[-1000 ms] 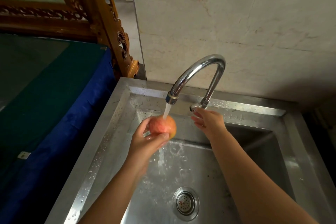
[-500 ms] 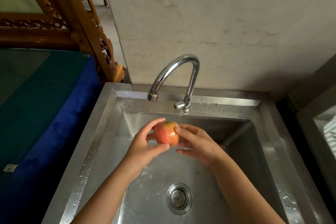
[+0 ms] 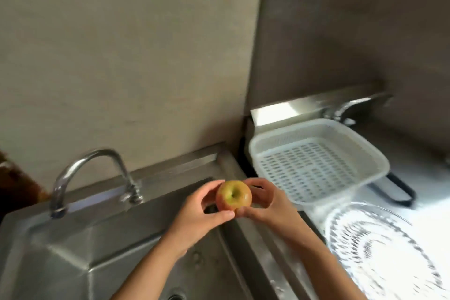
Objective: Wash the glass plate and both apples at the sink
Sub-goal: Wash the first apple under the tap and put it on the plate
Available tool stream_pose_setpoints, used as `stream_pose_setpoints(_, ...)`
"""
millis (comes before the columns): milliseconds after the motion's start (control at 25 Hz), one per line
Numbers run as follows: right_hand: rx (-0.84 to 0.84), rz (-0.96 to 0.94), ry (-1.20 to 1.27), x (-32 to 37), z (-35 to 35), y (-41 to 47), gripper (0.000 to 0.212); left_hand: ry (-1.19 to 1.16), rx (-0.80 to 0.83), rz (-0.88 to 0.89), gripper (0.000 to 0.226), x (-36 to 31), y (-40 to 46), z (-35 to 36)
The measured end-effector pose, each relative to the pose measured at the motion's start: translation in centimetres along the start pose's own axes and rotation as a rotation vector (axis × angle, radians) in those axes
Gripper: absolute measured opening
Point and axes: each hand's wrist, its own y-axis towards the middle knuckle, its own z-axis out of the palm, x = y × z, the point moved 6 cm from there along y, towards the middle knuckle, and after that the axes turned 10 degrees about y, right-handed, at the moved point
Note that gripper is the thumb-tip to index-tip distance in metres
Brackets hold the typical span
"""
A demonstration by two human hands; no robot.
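A red and yellow apple (image 3: 233, 197) is held between both hands above the right rim of the steel sink (image 3: 73, 238), stem end toward me. My left hand (image 3: 202, 212) grips its left side and my right hand (image 3: 265, 204) its right side. The patterned glass plate (image 3: 379, 253) lies on the bright counter to the right of the sink. No water runs from the curved faucet (image 3: 90, 173). The second apple is not in view.
A white perforated plastic basket (image 3: 314, 163) stands behind the plate on the counter, with a black handle (image 3: 399, 190) beside it. The sink drain (image 3: 175, 296) sits at the bottom edge. A plain wall rises behind the sink.
The water has stopped. My right hand left the tap and joined the left on the apple. Both hands carried the apple right, and the view swung right to the counter.
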Motion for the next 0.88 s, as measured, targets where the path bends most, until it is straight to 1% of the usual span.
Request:
stream_pose_setpoints(120,-0.146,-0.040,0.002,2.7,-6.9,-4.0,0.051,0.047,0.123,0.088,0.060,-4.5,2.0,6.5)
stream_pose_setpoints(200,-0.268,-0.052,-0.028,3.5,-11.9,-6.8,0.053,0.064,0.232,0.121,0.062,-6.8,3.1,11.6)
stream_pose_setpoints(280,-0.368,-0.065,-0.045,3.7,-15.9,-9.2,0.052,0.103,0.304,0.139,0.065,-8.3,3.9,16.0)
stream_pose_setpoints(400,-0.505,-0.072,-0.040,2.3,-20.8,-12.2,0.048,0.165,0.416,0.164,0.066,-9.3,5.2,22.2)
stream_pose_setpoints(520,-0.619,-0.041,-0.022,-0.4,-24.3,-14.4,0.051,0.194,0.511,0.151,0.062,-8.5,5.7,27.3)
stream_pose_setpoints(640,-0.692,0.022,-0.018,-3.4,-26.6,-15.6,0.052,0.215,0.558,0.116,0.063,-6.7,5.9,31.0)
stream_pose_setpoints(880,-0.720,0.090,-0.008,-7.3,-28.6,-16.6,0.053,0.282,0.623,0.055,0.069,-4.2,6.3,34.5)
